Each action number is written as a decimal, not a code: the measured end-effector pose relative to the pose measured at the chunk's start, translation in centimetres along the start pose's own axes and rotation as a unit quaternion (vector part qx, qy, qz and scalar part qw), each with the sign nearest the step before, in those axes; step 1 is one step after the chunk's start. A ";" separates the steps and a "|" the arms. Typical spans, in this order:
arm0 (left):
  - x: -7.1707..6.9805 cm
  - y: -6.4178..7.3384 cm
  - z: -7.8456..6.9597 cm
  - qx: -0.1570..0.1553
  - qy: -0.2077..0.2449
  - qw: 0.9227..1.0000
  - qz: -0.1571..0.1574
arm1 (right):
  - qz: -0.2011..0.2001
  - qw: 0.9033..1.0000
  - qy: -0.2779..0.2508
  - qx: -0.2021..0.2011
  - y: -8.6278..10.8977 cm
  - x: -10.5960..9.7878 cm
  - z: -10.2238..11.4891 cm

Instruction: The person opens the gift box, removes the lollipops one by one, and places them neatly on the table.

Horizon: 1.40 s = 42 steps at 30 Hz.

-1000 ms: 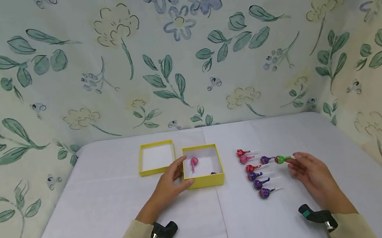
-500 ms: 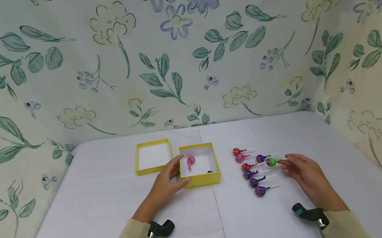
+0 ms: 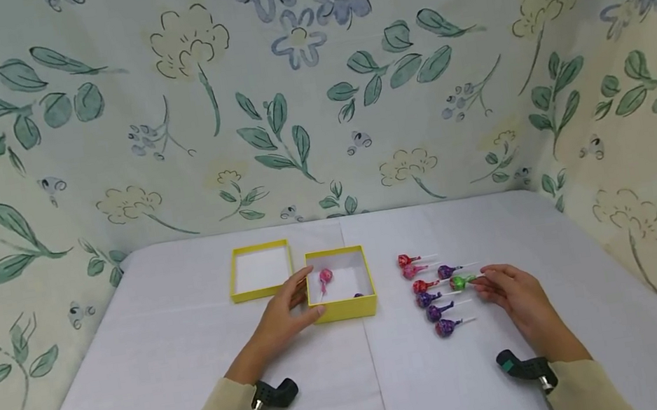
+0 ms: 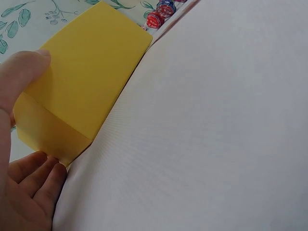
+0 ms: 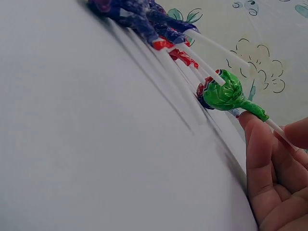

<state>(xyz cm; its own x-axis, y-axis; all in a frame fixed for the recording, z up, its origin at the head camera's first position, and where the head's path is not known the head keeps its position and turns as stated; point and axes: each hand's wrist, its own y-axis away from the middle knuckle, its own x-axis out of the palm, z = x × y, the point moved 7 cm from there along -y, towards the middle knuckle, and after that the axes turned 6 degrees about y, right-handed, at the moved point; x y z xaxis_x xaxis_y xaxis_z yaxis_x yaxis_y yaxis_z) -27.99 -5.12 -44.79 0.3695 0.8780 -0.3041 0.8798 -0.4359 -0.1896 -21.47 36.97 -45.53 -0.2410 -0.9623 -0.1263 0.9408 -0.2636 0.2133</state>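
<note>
My right hand (image 3: 518, 301) pinches the white stick of a green-wrapped lollipop (image 3: 460, 282) between thumb and fingers. In the right wrist view, the green lollipop (image 5: 226, 91) has its wrapped head close to the sticks of other lollipops. Red, pink and purple lollipops lie in a column, the lowest being a purple lollipop (image 3: 445, 328); one more purple lollipop (image 3: 448, 272) lies to their right. My left hand (image 3: 284, 318) holds the left front corner of an open yellow box (image 3: 344, 310), thumb on its front wall. Inside are a pink lollipop (image 3: 326, 276) and a dark item mostly hidden by the front wall.
The yellow-rimmed lid (image 3: 262, 293), white inside, lies left of the box, behind my left hand. A white cloth (image 3: 420, 390) covers the table, and a floral curtain (image 3: 317, 129) stands behind it.
My right hand has moved left with the green lollipop, from right of the separate purple one to just below it. My left hand stays at the box. The head view has shifted slightly.
</note>
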 end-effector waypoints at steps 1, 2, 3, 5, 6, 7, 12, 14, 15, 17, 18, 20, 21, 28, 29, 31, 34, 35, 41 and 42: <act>0.0 0.0 0.0 0.001 -0.001 1.000 -0.001 | 0.002 1.000 0.003 -0.006 -0.1 0.1 0.1; 0.0 0.0 0.1 0.002 0.001 1.000 -0.002 | 0.003 1.000 0.006 -0.012 -0.2 0.1 0.1; 0.0 0.0 0.0 0.002 0.001 1.000 -0.003 | 0.004 1.000 0.008 -0.018 -0.2 0.2 0.2; -0.1 -0.1 0.2 0.001 0.001 1.000 -0.004 | 0.005 1.000 0.014 -0.027 -0.3 0.3 0.3; -0.1 -0.1 0.2 0.001 0.002 1.000 -0.004 | 0.005 0.999 0.017 -0.028 -0.3 0.4 0.3; -0.1 -0.1 0.2 0.000 0.003 1.000 -0.003 | 0.005 0.999 0.019 -0.030 -0.4 0.4 0.3; -0.1 -0.1 0.2 -0.004 0.003 1.000 0.000 | -0.008 0.999 0.039 -0.025 -0.4 0.4 0.1; -0.1 -0.1 0.1 -0.007 0.001 1.000 0.000 | -0.011 0.999 0.045 -0.024 -0.3 0.4 0.2; -0.1 -0.1 0.1 -0.010 0.000 1.000 0.000 | -0.012 0.999 0.045 -0.024 -0.3 0.4 0.2; -0.1 -0.1 0.0 -0.016 0.000 1.000 0.001 | -0.012 0.999 0.045 -0.023 -0.3 0.4 0.2; -0.1 -0.1 -0.1 -0.019 0.000 1.000 0.001 | -0.012 0.999 0.045 -0.023 -0.3 0.4 0.2; 0.0 -0.1 -0.1 -0.021 0.002 1.000 0.003 | -0.015 0.999 0.047 -0.022 -0.3 0.3 0.2; 0.0 -0.1 -0.1 -0.021 0.003 1.000 0.003 | -0.017 0.998 0.049 -0.022 -0.3 0.2 0.2; 0.1 0.1 -0.5 -0.025 0.012 1.000 0.004 | -0.022 0.996 0.082 -0.012 -0.3 0.1 0.0; 0.1 0.2 -1.0 -0.026 0.014 1.000 0.005 | -0.022 0.996 0.089 -0.010 -0.3 0.1 0.0; 0.1 0.5 -2.0 -0.024 0.021 0.999 0.006 | -0.026 0.994 0.105 -0.003 -0.4 0.1 -0.1; 0.0 0.7 -3.2 -0.021 0.021 1.000 0.009 | -0.037 0.992 0.117 -0.001 -0.5 0.1 -0.2; 0.1 0.6 -2.9 -0.018 0.021 1.000 0.008 | -0.043 0.992 0.120 -0.001 -0.6 0.0 -0.3; 0.1 -0.1 -0.2 -0.007 0.013 1.000 0.002 | -0.075 0.990 0.115 0.022 -0.6 -0.4 -0.5; 0.0 -0.2 0.0 -0.007 0.012 1.000 0.001 | -0.079 0.991 0.109 0.027 -0.7 -0.4 -0.5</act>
<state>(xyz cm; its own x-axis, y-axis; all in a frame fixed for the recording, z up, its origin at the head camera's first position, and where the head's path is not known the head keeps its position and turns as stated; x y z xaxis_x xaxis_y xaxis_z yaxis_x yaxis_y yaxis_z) -28.13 -5.02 -44.79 0.3778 0.8816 -0.2828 0.8829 -0.4350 -0.1767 -21.87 37.58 -46.08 -0.3214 -0.8728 -0.3672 0.8802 -0.4184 0.2241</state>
